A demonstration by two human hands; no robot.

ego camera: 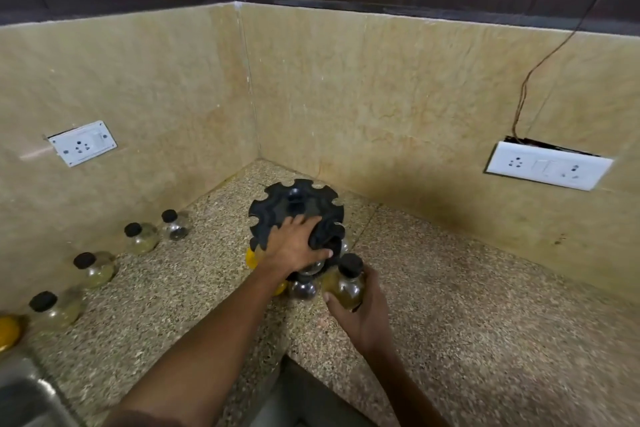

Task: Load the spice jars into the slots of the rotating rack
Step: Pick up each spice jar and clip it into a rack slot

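The right hand (360, 308) is wrapped around a spice jar (346, 282), fingers curled on its far side and the thumb across the near side. The jar is a rounded clear glass one with a black screw cap, upright, holding a dull yellow-green spice. It is held just above the tabletop (467, 305), right beside the near edge of the rotating rack (298, 215).

The left hand (294, 246) lies palm down on the top disc of the rack, fingers spread and bent over its near rim, the thumb pointing right, gripping the edge. The left forearm reaches in from the lower left; the right forearm comes up from the bottom edge.

The rack is black, with a round top disc cut by open notches all around its rim, and stands in the corner of the speckled granite tabletop. Under the disc a dark jar (303, 288) and a yellow-filled jar (251, 256) are partly visible in lower slots.

Along the left wall four more black-capped jars stand in a row on the tabletop, the nearest one (57, 310) beside a yellow object (8, 331) at the frame edge. Two white socket plates (83, 143) are set into the beige walls.
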